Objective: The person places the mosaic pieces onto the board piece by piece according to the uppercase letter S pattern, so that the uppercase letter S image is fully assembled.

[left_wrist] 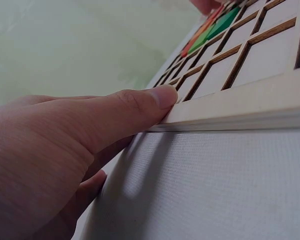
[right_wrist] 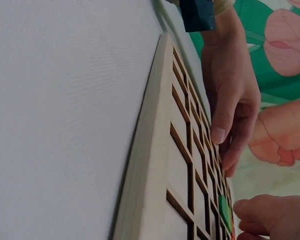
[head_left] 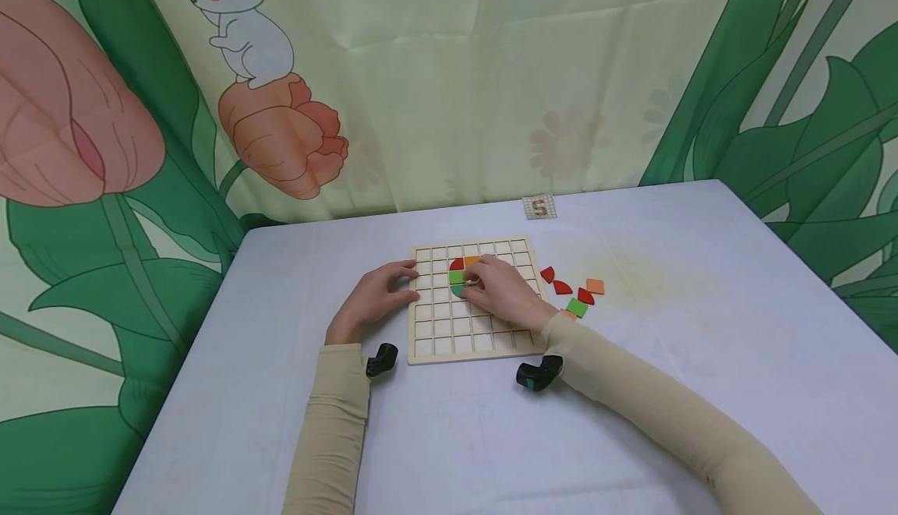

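A square wooden grid board (head_left: 429,346) lies on the table. My left hand (head_left: 374,297) touches its left edge, fingers spread; in the left wrist view the thumb of this hand (left_wrist: 65,135) rests on the rim. Over the grid's upper middle is my right hand (head_left: 507,291), fingers bent down beside the pieces; whether they pinch one is hidden. Red (head_left: 457,264), orange (head_left: 471,261), light green (head_left: 457,276) and dark green (head_left: 457,290) pieces lie in the grid. The right wrist view shows my right fingertips close to a green piece (right_wrist: 224,212).
Right of the board lie loose pieces: several red ones (head_left: 562,287), a green square (head_left: 578,308) and an orange square (head_left: 595,287); another orange piece is partly hidden by my right arm. A small patterned card (head_left: 539,206) lies near the table's far edge, before a printed curtain.
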Demonstrator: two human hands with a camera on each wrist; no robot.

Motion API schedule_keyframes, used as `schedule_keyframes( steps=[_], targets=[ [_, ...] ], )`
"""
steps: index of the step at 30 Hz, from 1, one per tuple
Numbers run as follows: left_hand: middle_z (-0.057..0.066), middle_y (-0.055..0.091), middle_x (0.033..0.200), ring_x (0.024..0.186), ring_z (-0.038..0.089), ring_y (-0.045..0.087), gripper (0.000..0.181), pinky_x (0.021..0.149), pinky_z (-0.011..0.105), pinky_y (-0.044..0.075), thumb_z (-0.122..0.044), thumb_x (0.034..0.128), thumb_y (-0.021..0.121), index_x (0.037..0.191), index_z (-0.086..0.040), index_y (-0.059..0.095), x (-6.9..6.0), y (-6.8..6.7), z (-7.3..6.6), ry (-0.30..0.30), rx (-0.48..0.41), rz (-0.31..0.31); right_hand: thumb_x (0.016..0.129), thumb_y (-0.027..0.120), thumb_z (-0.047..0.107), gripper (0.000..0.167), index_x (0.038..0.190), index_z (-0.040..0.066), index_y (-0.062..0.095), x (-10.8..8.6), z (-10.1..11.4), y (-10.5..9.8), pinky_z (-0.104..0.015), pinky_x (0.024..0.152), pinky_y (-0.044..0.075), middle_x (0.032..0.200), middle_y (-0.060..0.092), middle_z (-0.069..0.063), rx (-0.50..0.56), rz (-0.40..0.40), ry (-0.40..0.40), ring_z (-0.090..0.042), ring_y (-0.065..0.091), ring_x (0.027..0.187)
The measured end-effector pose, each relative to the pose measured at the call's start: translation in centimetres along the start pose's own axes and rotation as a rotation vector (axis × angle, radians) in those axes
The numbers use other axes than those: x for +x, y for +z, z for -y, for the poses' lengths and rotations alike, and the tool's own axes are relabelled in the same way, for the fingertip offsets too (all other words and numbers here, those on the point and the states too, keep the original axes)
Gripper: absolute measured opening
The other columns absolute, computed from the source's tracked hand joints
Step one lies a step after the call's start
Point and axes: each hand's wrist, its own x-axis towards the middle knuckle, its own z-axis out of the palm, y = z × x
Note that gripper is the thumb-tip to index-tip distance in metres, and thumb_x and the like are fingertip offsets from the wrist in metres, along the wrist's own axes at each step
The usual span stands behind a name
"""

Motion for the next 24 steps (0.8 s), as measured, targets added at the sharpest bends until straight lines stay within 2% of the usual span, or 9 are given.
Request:
schedule_keyframes(
  steps=[5,11,18,21,24],
  targets=[
    [0.004,0.05,0.146,0.141,0.024,0.036,0.041,0.117,0.042,0.027,-0.021,0.0859,0.076,0.122,-0.006,0.066,-0.1,0.1,-0.2,-0.014,-0.014,0.001,0.092,0.068,0.018,0.025,0.111,0.003,0.069,-0.9,-1.3,-1.5,-0.036,0.081,0.053,0.103,0.063,-0.008,0.057,-0.041,0.054,-0.021,0.06,0.091],
    [0.005,0.049,0.146,0.141,0.026,0.036,0.041,0.116,0.044,0.027,-0.02,0.0858,0.076,0.122,-0.006,0.066,-0.2,0.0,-0.4,-0.017,-0.014,0.0,0.094,0.065,0.019,0.028,0.115,0.0,0.067,-2.5,-4.5,-4.1,-0.04,0.086,0.053,0.111,0.063,-0.013,0.119,-0.062,0.134,-0.026,0.061,0.097],
    [0.005,0.049,0.146,0.14,0.026,0.037,0.041,0.116,0.043,0.027,-0.02,0.0858,0.076,0.122,-0.005,0.066,-0.2,0.0,-0.4,-0.016,-0.013,0.0,0.096,0.062,0.025,0.043,0.133,0.004,0.057,-4.6,-8.5,-7.2,-0.048,0.095,0.05,0.128,0.056,-0.016,0.167,0.009,0.336,-0.033,0.055,0.113],
    [0.006,0.049,0.146,0.14,0.026,0.037,0.041,0.117,0.043,0.027,-0.02,0.086,0.076,0.122,-0.005,0.066,-0.3,0.0,-0.5,-0.018,-0.014,0.002,0.097,0.061,0.026,0.047,0.137,0.003,0.053,-5.4,-9.7,-8.0,-0.049,0.096,0.05,0.132,0.054,-0.018,0.159,0.043,0.381,-0.035,0.052,0.117],
    [0.006,0.049,0.147,0.141,0.026,0.036,0.041,0.117,0.043,0.027,-0.02,0.0862,0.076,0.122,-0.005,0.065,-0.2,0.0,-0.5,-0.027,-0.017,0.005,0.096,0.061,0.025,0.05,0.138,0.0,0.051,-6.0,-10.5,-8.3,-0.049,0.097,0.049,0.132,0.054,-0.02,0.134,0.072,0.391,-0.036,0.05,0.118]
  ],
)
